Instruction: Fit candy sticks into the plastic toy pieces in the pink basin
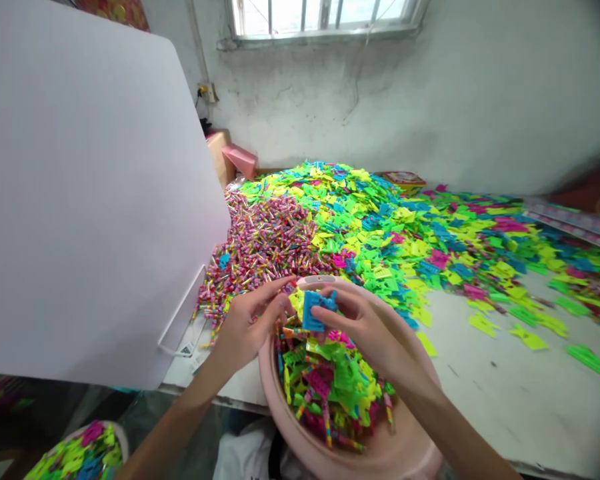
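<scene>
Left hand (250, 327) and right hand (365, 333) at blue plastic piece (316, 310), fingers (330, 313) clenched on it, apparently both sides, above pink basin (271, 387). Basin holds mixed parts (330, 393). Large heaps of neon plastic pieces (360, 227) and striped sticks (260, 247) remain on tabletop (505, 393).

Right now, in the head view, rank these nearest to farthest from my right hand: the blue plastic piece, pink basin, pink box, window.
1. Blue plastic piece: at the fingertips of the right hand, on its left.
2. Pink basin: directly below the hand.
3. Pink box: beyond the heap of plastic pieces, ahead and left, by the wall.
4. Window: high on the back wall.
</scene>
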Tool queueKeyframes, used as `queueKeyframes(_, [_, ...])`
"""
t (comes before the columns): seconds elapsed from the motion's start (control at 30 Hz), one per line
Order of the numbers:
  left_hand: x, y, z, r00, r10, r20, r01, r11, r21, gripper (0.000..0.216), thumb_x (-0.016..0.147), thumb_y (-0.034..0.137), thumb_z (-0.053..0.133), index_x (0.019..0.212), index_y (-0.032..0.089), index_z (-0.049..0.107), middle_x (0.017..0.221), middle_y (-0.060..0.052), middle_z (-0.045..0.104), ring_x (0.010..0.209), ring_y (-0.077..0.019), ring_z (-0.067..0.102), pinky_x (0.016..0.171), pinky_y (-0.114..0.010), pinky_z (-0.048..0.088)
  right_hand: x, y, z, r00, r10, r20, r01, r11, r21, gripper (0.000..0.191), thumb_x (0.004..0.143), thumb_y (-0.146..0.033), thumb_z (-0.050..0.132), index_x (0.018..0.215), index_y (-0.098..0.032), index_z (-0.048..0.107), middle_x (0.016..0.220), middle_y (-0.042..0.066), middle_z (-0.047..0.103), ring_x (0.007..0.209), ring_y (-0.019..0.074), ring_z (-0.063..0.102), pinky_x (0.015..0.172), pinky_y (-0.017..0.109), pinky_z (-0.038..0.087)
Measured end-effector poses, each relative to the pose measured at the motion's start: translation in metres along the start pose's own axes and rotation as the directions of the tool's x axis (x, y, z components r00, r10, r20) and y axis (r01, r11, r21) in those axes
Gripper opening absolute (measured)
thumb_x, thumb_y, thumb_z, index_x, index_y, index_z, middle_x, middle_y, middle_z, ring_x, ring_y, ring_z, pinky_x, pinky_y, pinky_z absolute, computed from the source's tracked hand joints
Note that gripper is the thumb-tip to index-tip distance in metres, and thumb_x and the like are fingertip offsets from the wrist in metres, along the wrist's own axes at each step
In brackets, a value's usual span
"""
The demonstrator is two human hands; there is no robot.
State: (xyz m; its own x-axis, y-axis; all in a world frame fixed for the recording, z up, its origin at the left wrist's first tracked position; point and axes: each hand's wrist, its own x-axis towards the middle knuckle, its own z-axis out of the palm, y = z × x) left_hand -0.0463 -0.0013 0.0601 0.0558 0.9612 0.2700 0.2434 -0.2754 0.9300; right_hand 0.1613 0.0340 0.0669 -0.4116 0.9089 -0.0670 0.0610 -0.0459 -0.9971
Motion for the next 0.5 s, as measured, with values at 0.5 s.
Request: queueKeyframes(0.5, [-0.017, 0.004, 0.004, 0.936, 0.351, -0.03, -0.305, 0.849, 0.431, 0.025, 0.098, 0.022, 0.061, 0.12, 0.02, 0.073, 0.101, -0.008, 0.075, 0.085, -0.0169, 0.071, 0.072, -0.024, 0.055, -0.02, -0.003, 0.017, 0.977, -0.146, -0.159, 0.103, 0.962, -0.251, 0.023, 0.088, -0.046, 0.069, 0.091, -0.023, 0.07, 0.092, 0.002, 0.071, 0.084, 0.0212, 0.067, 0.065, 0.028, 0.059])
